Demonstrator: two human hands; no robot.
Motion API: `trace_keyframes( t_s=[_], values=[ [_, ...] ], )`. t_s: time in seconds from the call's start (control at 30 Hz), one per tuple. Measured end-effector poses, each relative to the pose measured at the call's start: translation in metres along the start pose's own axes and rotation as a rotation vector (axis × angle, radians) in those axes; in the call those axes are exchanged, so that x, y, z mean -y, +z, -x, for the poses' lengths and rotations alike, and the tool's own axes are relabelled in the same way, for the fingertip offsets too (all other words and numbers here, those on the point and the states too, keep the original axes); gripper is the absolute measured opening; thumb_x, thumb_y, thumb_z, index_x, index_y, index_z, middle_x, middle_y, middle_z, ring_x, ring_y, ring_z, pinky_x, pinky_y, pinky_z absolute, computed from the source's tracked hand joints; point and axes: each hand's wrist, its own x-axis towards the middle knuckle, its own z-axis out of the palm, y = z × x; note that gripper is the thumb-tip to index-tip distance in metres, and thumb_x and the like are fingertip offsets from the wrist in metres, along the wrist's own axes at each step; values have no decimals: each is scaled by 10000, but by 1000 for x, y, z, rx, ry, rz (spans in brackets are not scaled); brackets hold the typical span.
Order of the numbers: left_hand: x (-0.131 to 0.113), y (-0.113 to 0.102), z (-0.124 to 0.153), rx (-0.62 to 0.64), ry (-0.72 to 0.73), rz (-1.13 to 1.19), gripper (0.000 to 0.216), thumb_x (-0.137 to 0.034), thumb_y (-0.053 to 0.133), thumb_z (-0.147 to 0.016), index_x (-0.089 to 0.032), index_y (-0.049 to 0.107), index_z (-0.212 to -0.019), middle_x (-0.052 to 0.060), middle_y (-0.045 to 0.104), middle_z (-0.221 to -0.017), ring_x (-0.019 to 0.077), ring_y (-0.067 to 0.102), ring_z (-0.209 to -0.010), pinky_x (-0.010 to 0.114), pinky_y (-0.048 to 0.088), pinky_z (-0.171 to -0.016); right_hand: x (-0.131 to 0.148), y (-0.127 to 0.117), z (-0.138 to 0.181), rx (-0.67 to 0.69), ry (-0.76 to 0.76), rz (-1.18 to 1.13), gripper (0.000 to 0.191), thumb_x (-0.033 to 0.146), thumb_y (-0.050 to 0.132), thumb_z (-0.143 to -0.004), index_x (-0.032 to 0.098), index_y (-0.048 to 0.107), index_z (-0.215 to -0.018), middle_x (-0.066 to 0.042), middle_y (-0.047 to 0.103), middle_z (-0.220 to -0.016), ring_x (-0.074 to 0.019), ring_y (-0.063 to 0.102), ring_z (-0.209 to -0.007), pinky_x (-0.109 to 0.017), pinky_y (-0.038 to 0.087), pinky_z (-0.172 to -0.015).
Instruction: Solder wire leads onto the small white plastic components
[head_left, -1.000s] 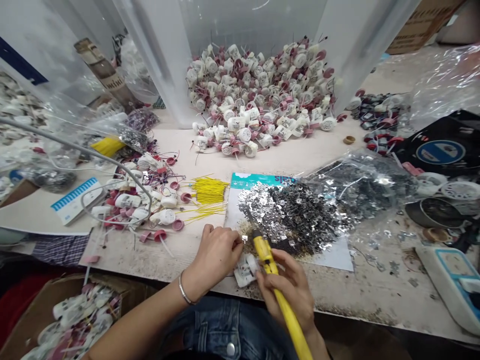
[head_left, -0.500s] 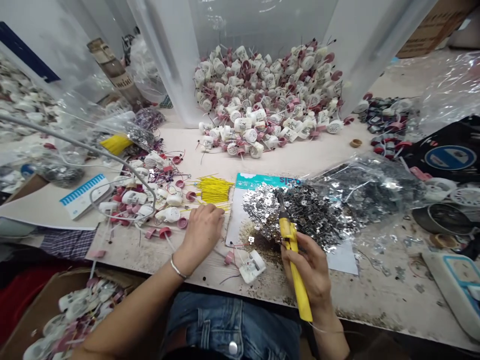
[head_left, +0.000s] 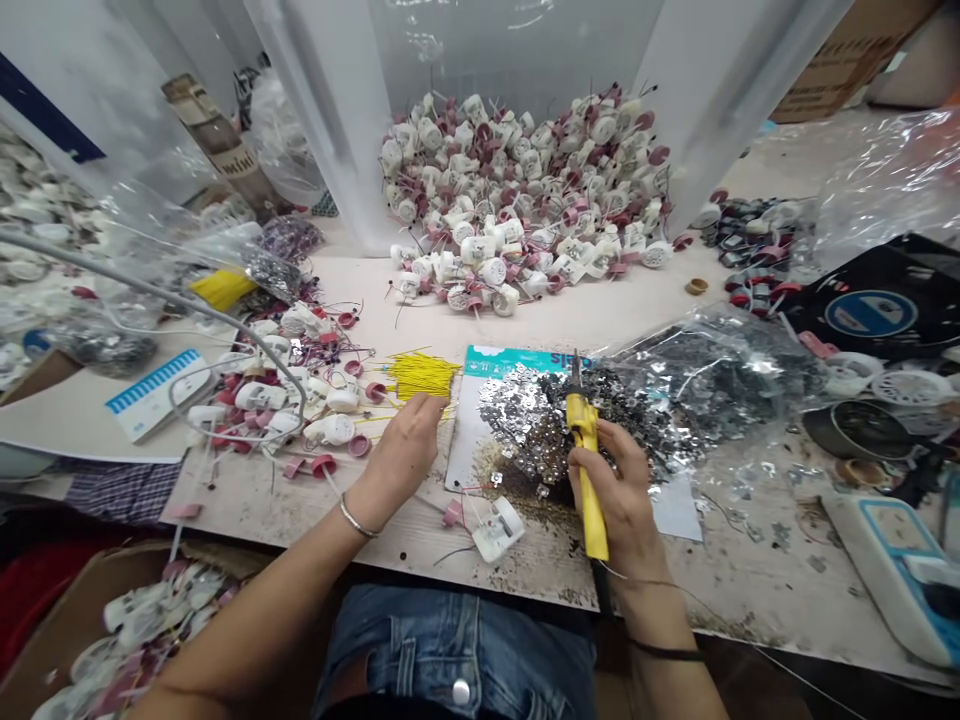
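Right hand (head_left: 611,490): grip closed around the yellow handle of a soldering iron (head_left: 586,470), fingers wrapped, thumb on top, metal tip (head_left: 576,368) pointing up and away over the heap of silver metal stampings (head_left: 547,420). Cord runs down from the grip past the counter edge.

Left hand (head_left: 401,455): palm down, fingers (head_left: 429,412) together and lightly curled, tips just beside a bundle of cut yellow wires (head_left: 418,376). Can't tell if that grip pinches anything; no held item is clearly visible.

Between the two hands, nearer the right grip, a white plastic component (head_left: 499,530) lies on the counter (head_left: 600,310), touching neither hand. Thin wires and a pink disc (head_left: 452,514) trail from it toward the left grip.

Stampings sit on a card sheet (head_left: 469,440) just ahead of the right grip, with a clear plastic bag (head_left: 720,380) of the same parts beyond them. Left of the left grip: loose white-and-pink wired components (head_left: 259,397) scattered on the counter. Well ahead of both grips: large pile of the same components (head_left: 517,200), partly inside a clear plastic bin (head_left: 330,120). Below the left forearm, a cardboard box (head_left: 225,565) holds more. Far right of the right grip: small metal pot (head_left: 855,430) and a white power strip (head_left: 892,570).
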Motion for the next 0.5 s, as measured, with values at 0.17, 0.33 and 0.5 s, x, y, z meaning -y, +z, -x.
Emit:
trace_keyframes(
  t_s=[0.17, 0.33, 0.5],
  values=[
    [-37, 2, -6, 250, 73, 207, 116, -178, 539, -877, -173, 637, -940, 41, 654, -865, 167, 599, -825, 295, 486, -787, 11, -17, 3, -181, 65, 58, 174, 89, 669, -761, 203, 611, -878, -51, 473, -1262, -208, 607, -1085, -328, 591, -835],
    [-94, 21, -28, 389, 440, 22, 184, -163, 489, -907, -177, 665, -854, 44, 637, -852, 158, 596, -768, 263, 433, -658, 27, -27, 7, -273, 80, 83, 204, 31, 701, -716, 185, 597, -802, -42, 496, -1227, -185, 622, -1042, -307, 595, -813],
    [-111, 34, -44, 326, 490, -49, 229, -58, 431, -894, -143, 643, -876, 57, 620, -878, 157, 588, -751, 282, 392, -636, 31, -28, 12, -317, 116, 68, 203, 22, 704, -708, 177, 600, -787, -49, 512, -1222, -186, 627, -1038, -304, 590, -826]
  ],
)
